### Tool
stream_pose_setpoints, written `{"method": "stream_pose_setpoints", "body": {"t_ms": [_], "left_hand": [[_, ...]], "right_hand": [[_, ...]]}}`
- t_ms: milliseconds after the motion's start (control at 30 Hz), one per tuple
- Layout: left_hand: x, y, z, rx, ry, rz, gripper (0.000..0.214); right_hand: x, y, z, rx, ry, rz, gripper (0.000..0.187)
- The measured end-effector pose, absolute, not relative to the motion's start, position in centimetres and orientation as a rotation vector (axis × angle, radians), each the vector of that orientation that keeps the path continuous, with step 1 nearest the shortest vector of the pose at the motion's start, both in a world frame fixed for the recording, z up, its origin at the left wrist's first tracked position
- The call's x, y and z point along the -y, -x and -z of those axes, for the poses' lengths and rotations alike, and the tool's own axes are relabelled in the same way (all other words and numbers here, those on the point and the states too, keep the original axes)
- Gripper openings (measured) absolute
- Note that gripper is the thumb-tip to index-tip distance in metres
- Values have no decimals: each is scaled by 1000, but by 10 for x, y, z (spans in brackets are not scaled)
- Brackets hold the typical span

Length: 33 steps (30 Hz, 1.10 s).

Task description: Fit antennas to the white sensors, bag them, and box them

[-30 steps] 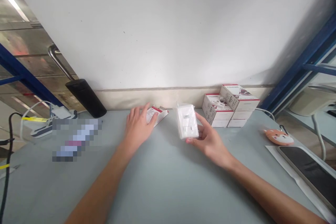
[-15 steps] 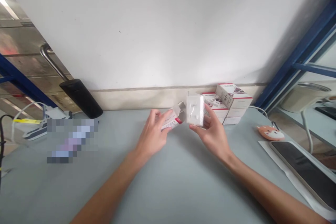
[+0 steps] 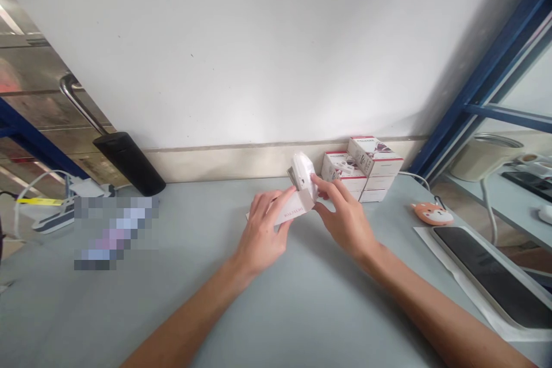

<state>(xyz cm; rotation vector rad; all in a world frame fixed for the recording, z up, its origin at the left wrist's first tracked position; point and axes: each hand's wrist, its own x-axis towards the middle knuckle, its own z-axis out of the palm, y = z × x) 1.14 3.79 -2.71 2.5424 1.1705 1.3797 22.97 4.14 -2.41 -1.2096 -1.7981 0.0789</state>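
My left hand [image 3: 264, 230] is closed around a small white cardboard box [image 3: 295, 207] marked "DETECTOR", its end flaps standing apart on the right side. A white plastic-wrapped device [image 3: 303, 169] sits tilted at the mouth of that box, its lower end hidden behind the box wall. My right hand [image 3: 342, 213] grips the device from the right with thumb and fingers. Just beyond the right hand stand several stacked white-and-red boxes [image 3: 345, 169] against the wall.
On the right lie an orange animal-shaped case [image 3: 432, 214] and a dark flat tablet-like thing [image 3: 487, 270] on white paper. At the left are a black cylinder [image 3: 129, 164] with a metal arm, a power strip [image 3: 56, 215] with cables, and a pixelated object [image 3: 116, 233].
The device has moved left and turned on edge, from beside the box to its open end. My left hand has turned the box and shifted slightly right.
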Motion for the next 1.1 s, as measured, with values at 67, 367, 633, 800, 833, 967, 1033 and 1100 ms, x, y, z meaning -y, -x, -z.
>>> {"method": "stream_pose_setpoints", "body": {"t_ms": [67, 367, 633, 800, 833, 967, 1033, 1100], "left_hand": [[-37, -12, 27, -1156, -2520, -1405, 72], [-32, -16, 20, -1149, -2382, -1468, 64], [-31, -18, 21, -1141, -2354, -1477, 62], [-33, -16, 23, -1106, -2407, -1440, 63], [-34, -15, 23, -1097, -2424, -1420, 63], [-36, -11, 23, -1048, -2456, -1361, 64], [-37, -9, 22, -1008, -2461, -1343, 66], [-38, -8, 22, -978, -2461, -1334, 67]], "right_hand": [[-41, -232, 24, 1852, 1159, 7, 50], [-43, -245, 23, 1973, 1016, 112, 58], [-43, -237, 25, 1850, 1030, -25, 50], [-46, -243, 18, 1841, 995, -239, 37], [-47, -247, 16, 1863, 1010, -270, 36], [-49, -256, 12, 1954, 1078, -164, 29], [-49, -257, 11, 1958, 1090, -38, 29], [-50, -256, 9, 1933, 1078, 40, 32]]}}
